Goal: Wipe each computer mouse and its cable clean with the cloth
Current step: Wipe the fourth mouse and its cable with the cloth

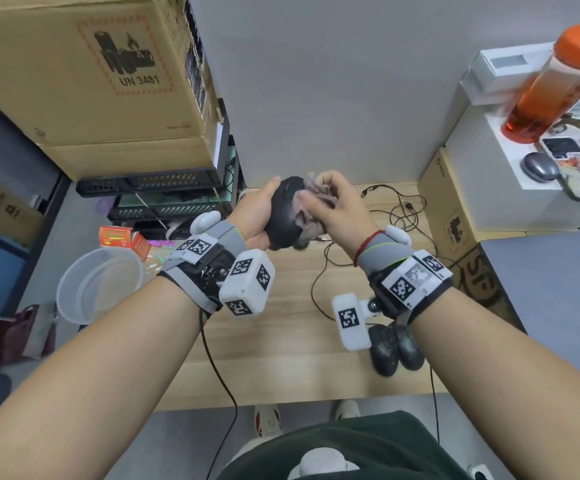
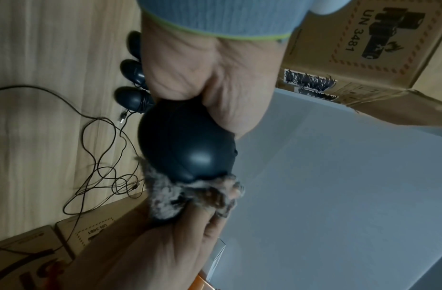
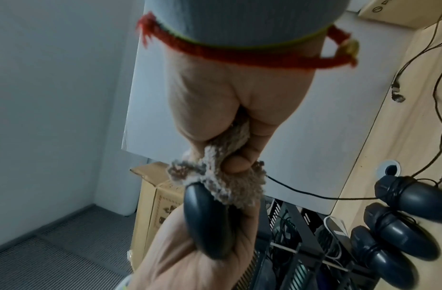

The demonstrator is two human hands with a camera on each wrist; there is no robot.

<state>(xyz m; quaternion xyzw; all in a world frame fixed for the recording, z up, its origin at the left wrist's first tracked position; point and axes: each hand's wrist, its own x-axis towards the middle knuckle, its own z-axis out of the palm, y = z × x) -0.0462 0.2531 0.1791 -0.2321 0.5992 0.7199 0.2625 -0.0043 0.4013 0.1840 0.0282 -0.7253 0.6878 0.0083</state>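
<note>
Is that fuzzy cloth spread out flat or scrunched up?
Scrunched up. The cloth is bunched in the right hand, whose fingers curl round it, pressing it against the black mouse.

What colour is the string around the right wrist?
Red; the string shows best in the right wrist view.
</note>
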